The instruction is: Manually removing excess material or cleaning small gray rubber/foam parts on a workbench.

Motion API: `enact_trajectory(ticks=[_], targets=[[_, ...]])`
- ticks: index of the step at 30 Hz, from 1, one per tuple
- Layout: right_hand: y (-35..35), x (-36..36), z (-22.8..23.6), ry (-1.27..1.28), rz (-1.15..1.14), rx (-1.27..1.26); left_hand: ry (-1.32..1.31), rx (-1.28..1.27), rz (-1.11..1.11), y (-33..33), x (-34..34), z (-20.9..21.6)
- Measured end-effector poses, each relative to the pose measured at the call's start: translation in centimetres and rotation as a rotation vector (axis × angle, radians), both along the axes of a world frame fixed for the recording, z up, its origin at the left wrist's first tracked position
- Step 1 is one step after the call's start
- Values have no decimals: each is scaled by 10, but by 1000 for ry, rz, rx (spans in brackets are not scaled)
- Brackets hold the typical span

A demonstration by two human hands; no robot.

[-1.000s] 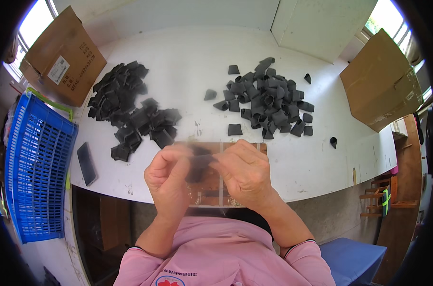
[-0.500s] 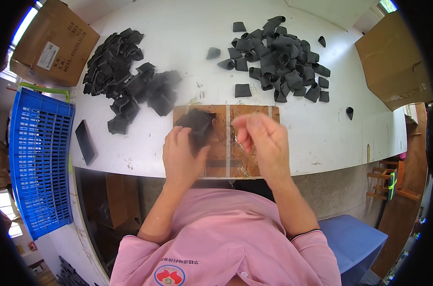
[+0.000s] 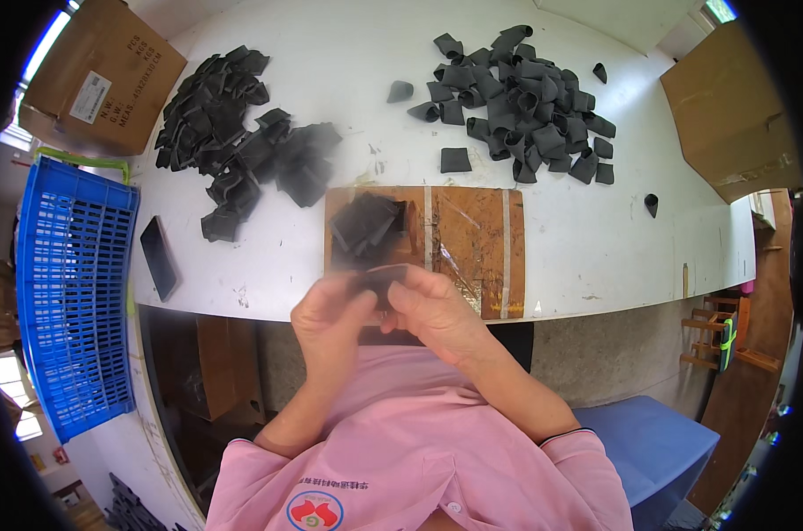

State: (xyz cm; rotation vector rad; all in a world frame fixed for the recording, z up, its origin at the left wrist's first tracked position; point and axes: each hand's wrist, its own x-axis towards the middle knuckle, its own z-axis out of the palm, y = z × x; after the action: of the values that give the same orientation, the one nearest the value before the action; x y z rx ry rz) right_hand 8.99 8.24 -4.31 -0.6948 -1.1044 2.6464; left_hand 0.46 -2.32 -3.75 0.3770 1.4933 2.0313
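My left hand [image 3: 329, 319] and my right hand [image 3: 438, 317] meet at the table's front edge, fingers pinched on a small black fabric piece [image 3: 380, 280] between them. Fingers partly cover it, and it is slightly blurred. Just beyond my hands a wooden board [image 3: 472, 234] with grey tape strips lies on the table. On its left part rests a small heap of black fabric pieces [image 3: 364, 226]. Flat black pieces [image 3: 211, 115] are piled at the far left. Rolled, tube-like black pieces [image 3: 534, 115] form a pile at the far right, with a few lying apart.
Cardboard boxes stand at the far left [image 3: 105, 75] and far right [image 3: 729, 115] of the white table [image 3: 596, 257]. A blue plastic basket [image 3: 78, 301] is at the left edge, beside a dark phone [image 3: 159, 257]. A blue stool [image 3: 649, 442] is below at right.
My right hand has come left and down from over the board to my left hand. Both now hold a fabric piece nearer my body; the heap on the board has been left uncovered.
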Motion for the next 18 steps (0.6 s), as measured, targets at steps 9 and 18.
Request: enact_trajectory(ticks=[9,18], targets=[[34,21,21,70,294,636,-254,23,-521,-2,-26,20],[45,21,36,97,448,1149,-47,-242,-732,3,-34,32]])
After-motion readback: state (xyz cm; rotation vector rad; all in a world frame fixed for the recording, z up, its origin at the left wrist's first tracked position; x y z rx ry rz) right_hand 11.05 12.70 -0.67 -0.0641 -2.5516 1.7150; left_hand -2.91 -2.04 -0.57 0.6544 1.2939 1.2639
